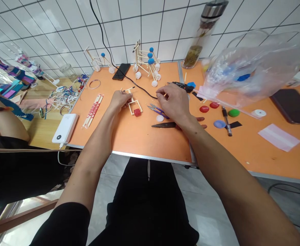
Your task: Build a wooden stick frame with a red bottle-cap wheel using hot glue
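My left hand (120, 100) is closed on a small frame of pale wooden sticks (133, 101), which rests on the orange table with a red cube-like lump (137, 112) at its near corner. My right hand (174, 103) hovers to the right, its thumb and fingers pinched together; whatever is between them is too small to make out. Purple-handled scissors (158, 110) lie beside it, partly hidden. Under my right wrist is a dark-jawed tool (163, 125) with reddish handles. A black tool (183, 86) lies just behind the hand.
Stick models with blue and white balls (151, 61) stand by the tiled wall near a phone (121, 71). Wrapped chopsticks (93, 111) and a white power bank (65, 128) lie left. A plastic bag (252, 68) and tea bottle (197, 41) stand right. Another person's arm (9, 116) is far left.
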The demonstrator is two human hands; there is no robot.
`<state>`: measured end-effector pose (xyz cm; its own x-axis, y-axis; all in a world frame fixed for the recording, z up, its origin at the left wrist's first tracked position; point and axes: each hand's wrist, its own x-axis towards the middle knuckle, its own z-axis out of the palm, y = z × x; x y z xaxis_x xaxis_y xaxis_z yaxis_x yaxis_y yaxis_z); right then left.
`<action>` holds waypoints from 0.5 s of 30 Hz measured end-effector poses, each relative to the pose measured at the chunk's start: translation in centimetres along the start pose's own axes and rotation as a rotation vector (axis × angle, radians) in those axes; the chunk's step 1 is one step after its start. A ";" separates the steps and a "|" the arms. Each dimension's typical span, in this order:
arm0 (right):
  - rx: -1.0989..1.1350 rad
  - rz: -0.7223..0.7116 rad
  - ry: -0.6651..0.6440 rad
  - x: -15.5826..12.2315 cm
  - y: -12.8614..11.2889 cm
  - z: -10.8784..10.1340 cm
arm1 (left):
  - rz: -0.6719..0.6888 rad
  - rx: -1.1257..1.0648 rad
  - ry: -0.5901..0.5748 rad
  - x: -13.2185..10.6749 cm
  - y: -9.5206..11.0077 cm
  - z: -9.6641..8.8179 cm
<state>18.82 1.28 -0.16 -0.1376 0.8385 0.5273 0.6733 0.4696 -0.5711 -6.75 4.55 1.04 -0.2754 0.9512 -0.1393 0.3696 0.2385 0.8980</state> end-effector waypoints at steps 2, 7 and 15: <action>-0.009 -0.008 -0.002 0.0 -0.1 0.0 | 0.032 0.044 0.010 0.1 -0.1 0.1; -0.009 -0.020 0.007 0.0 -0.2 -0.2 | 0.069 0.037 -0.025 0.1 -0.2 0.0; -0.013 -0.010 0.011 0.0 -0.2 -0.4 | 0.138 -0.004 0.079 0.9 -0.3 -2.2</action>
<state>18.97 1.14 0.19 -0.1362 0.8305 0.5401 0.6812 0.4744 -0.5576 -9.06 4.90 1.59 -0.2916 0.9563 0.0189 0.4056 0.1057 0.9079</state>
